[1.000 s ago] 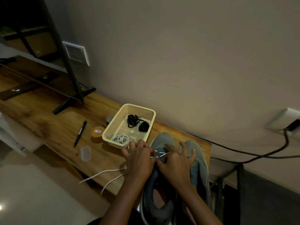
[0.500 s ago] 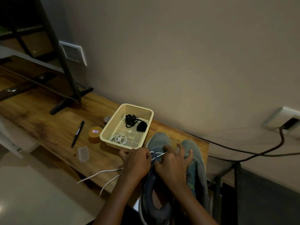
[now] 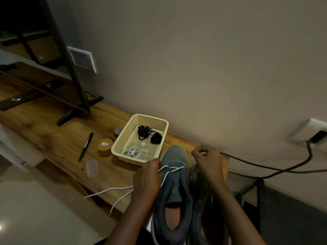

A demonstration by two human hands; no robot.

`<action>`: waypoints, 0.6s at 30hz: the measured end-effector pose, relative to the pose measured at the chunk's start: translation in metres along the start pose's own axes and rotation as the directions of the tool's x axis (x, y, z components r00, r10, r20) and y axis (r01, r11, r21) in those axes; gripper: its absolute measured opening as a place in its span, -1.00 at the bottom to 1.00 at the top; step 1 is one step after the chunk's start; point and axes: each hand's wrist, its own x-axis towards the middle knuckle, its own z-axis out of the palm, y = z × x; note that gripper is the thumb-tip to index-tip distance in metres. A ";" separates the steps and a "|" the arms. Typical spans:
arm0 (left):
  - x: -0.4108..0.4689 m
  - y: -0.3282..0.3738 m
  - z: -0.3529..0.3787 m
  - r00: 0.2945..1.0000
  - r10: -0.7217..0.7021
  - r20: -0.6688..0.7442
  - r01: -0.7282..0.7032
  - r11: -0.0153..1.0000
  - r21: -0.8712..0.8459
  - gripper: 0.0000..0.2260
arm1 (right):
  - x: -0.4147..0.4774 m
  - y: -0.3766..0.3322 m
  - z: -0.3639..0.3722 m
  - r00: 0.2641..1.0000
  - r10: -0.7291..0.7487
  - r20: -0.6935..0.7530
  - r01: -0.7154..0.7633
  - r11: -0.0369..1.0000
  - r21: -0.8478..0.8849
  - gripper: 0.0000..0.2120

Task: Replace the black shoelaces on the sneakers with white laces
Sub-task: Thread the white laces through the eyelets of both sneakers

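Two grey-blue sneakers stand toe-away at the table's near edge: the left sneaker [image 3: 174,184] and, darker beside it, the right sneaker [image 3: 199,188]. A white lace [image 3: 174,168] crosses the left sneaker's lowest eyelets. My left hand [image 3: 146,181] grips that lace at the shoe's left side, and two loose strands [image 3: 109,190] trail left over the table edge. My right hand [image 3: 208,161] hovers above the right sneaker's toe, its fingertips pinched together with no lace visible in them. A cream basket [image 3: 122,140] holds black laces [image 3: 145,132] and a coiled white lace [image 3: 131,152].
Left of the basket lie an orange round tin [image 3: 104,146], a black pen [image 3: 86,146] and a small clear box [image 3: 92,167]. A black stand foot [image 3: 76,110] rests further back. A dark cable [image 3: 283,169] runs from a wall socket [image 3: 316,135] on the right.
My right hand has lifted off the left sneaker and moved up and to the right. My left hand has stayed at the shoe's left side, gripping the white lace.
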 end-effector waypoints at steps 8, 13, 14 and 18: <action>0.011 0.010 -0.049 1.000 -0.013 0.009 0.015 0.847 -0.531 -0.91 | -0.004 -0.012 0.005 0.957 -0.093 0.273 0.069 0.993 0.094 -0.91; 0.003 0.038 -0.095 0.987 0.132 -0.096 -0.163 0.755 -0.636 -0.93 | -0.014 -0.052 -0.007 0.849 -0.295 0.439 0.140 0.926 0.351 -0.86; -0.001 0.045 -0.102 0.978 0.164 -0.128 -0.208 0.739 -0.641 -0.93 | -0.015 -0.059 -0.010 0.829 -0.324 0.456 0.128 0.903 0.410 -0.86; -0.019 0.065 -0.126 0.938 0.234 -0.255 -0.346 0.639 -0.687 -0.91 | -0.010 -0.065 -0.017 0.822 -0.358 0.442 0.127 0.873 0.470 -0.94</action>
